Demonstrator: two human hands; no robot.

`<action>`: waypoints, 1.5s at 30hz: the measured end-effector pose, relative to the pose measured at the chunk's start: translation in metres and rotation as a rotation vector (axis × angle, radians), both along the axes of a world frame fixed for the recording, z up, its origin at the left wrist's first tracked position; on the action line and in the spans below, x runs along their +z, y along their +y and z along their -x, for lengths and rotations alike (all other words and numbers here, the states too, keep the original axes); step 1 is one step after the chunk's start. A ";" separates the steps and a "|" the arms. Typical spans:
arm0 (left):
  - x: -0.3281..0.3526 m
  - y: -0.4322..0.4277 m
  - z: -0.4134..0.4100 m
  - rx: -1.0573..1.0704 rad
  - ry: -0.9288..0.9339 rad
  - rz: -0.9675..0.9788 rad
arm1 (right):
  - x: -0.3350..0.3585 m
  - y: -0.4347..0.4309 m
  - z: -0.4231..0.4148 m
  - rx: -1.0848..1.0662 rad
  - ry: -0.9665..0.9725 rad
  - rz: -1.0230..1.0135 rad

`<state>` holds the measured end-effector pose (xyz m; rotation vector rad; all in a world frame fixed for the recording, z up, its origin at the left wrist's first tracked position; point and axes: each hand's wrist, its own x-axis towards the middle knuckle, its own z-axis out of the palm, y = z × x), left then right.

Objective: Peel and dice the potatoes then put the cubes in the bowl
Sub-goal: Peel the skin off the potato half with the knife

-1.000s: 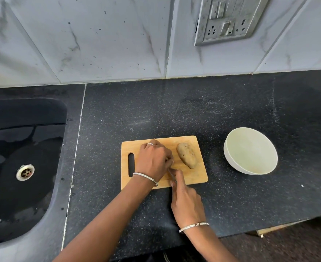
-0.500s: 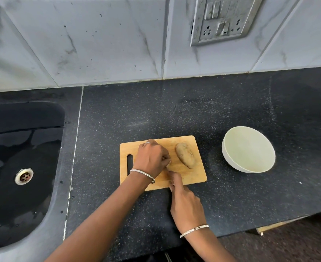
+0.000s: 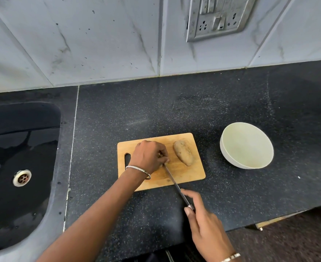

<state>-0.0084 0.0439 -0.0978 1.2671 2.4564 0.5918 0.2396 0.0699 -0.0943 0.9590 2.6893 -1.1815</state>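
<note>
Pressed the curled fingers of the left hand (image 3: 149, 157) knuckles-up onto the rectangular wooden cutting board (image 3: 190, 171); could not tell what lay beneath. Gripped the handle of the long steel knife (image 3: 173, 179) in the fingers of the right hand (image 3: 207, 225), beyond the board's 6 o'clock edge, blade tip meeting the left fingers. Saw the brown unpeeled potato (image 3: 184, 155) lying near the board's 3 o'clock edge, apart from both hands. Found bare black speckled counter (image 3: 174, 114) between board and round pale bowl (image 3: 225, 155) at 3 o'clock, likewise toward the black sink (image 3: 23, 144) at 9 o'clock.
</note>
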 end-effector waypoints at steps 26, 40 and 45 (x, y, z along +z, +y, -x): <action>-0.024 -0.041 -0.016 0.092 0.007 -0.149 | -0.007 0.002 0.048 -0.091 0.023 -0.113; -0.032 -0.044 -0.015 0.105 -0.034 -0.224 | -0.011 -0.006 0.054 -0.124 0.008 -0.091; -0.033 -0.046 -0.018 0.210 0.112 -0.223 | -0.010 -0.017 0.059 -0.175 0.023 -0.060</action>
